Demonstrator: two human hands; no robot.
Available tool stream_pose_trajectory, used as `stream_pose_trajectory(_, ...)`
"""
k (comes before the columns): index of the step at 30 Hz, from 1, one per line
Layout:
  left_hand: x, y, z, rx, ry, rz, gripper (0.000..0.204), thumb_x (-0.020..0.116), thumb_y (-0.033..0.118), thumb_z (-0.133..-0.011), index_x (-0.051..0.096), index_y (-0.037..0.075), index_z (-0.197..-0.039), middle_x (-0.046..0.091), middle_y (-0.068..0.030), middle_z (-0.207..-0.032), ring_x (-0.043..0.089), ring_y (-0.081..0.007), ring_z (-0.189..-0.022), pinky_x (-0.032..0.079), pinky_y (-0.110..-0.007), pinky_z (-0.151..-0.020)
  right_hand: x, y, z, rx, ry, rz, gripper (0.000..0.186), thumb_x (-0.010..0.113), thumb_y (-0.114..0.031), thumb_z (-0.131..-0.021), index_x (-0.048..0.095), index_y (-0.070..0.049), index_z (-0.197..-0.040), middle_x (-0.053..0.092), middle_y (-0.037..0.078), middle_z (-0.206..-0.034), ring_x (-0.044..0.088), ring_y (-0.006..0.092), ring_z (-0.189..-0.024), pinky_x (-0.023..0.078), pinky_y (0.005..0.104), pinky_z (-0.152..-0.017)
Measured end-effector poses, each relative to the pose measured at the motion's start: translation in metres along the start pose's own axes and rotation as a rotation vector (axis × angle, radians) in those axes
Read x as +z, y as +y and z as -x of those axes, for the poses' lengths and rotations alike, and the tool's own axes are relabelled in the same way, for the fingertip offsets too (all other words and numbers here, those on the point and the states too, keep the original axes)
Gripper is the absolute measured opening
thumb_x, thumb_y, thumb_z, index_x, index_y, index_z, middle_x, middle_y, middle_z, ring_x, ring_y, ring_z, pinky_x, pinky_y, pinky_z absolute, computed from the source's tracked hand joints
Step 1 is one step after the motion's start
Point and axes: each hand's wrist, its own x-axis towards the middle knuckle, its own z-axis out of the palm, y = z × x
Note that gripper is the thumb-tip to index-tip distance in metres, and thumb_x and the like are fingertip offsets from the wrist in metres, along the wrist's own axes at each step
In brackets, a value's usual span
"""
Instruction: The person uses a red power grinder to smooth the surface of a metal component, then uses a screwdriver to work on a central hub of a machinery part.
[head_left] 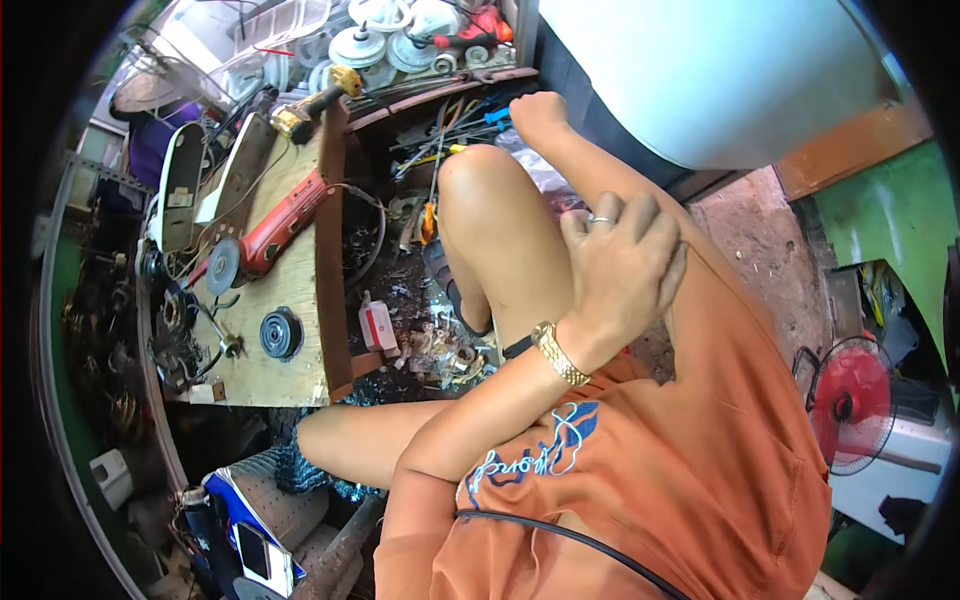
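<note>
My left hand (pixel 628 255), with a ring and a gold watch (pixel 558 355) at its wrist, lies across my right forearm. Its fingers are bent inward and their tips are hidden, so what they grip, if anything, does not show. Farther off, beyond my raised knee, my right hand (pixel 540 118) is closed like a fist beside a blue-handled tool (pixel 497 116) in a pile of hand tools. Whether it holds anything is hidden. On the wooden bench (pixel 265 388) to the left lie a red angle grinder (pixel 285 228) and a black ribbed round part (pixel 281 334).
A yellow-and-black power tool (pixel 296 120) sits at the bench's far end. White round plastic parts (pixel 357 48) crowd the back. Scraps and a red-and-white box (pixel 377 325) litter the floor. A large white appliance (pixel 700 70) stands far right, a red fan (pixel 850 405) at right.
</note>
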Motion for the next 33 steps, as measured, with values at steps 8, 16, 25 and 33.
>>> stream_pose_trajectory(8,-0.025,-0.016,0.002,0.068,-0.016,-0.013,0.018,0.073,0.025,-0.083,0.063,0.013,-0.092,0.054,-0.0052,-0.097,0.051,-0.0264,-0.096,0.034,-0.045,-0.08,-0.022,-0.002,-0.058,0.023,0.0,-0.076,0.022,0.057,-0.018,-0.092,0.076,-0.008,-0.096,0.076,0.018,-0.096,0.076,0.0362,-0.09,0.061,0.0497,-0.075)
stream_pose_trajectory(16,-0.062,-0.026,0.0,0.069,0.087,-0.251,0.013,0.062,0.019,-0.081,0.061,0.01,-0.091,0.054,-0.0056,-0.096,0.052,-0.0242,-0.098,0.039,-0.041,-0.082,-0.075,-0.008,-0.137,-0.062,0.152,0.076,0.027,0.053,-0.017,-0.094,0.077,-0.008,-0.1,0.077,0.017,-0.101,0.076,0.0351,-0.095,0.06,0.048,-0.078)
stream_pose_trajectory(25,-0.168,-0.1,0.082,-0.192,0.046,-0.136,0.034,0.08,0.034,-0.079,0.067,0.007,-0.093,0.064,-0.0131,-0.1,0.058,-0.0381,-0.101,0.044,-0.052,-0.085,-0.134,-0.271,-0.092,-0.696,0.22,-0.696,0.034,0.072,-0.029,-0.087,0.068,-0.006,-0.112,0.071,0.024,-0.103,0.068,0.0429,-0.099,0.054,0.0526,-0.086)
stream_pose_trajectory(33,-0.281,-0.225,0.226,-1.11,0.551,-0.966,0.085,0.085,0.049,-0.075,0.053,0.001,-0.137,0.055,-0.0163,-0.132,0.05,-0.0391,-0.122,0.042,-0.054,-0.1,-0.087,-0.386,-0.067,-0.832,0.192,-0.431,0.101,0.087,-0.051,-0.069,0.044,-0.008,-0.149,0.058,0.016,-0.129,0.058,0.0362,-0.116,0.048,0.055,-0.093)
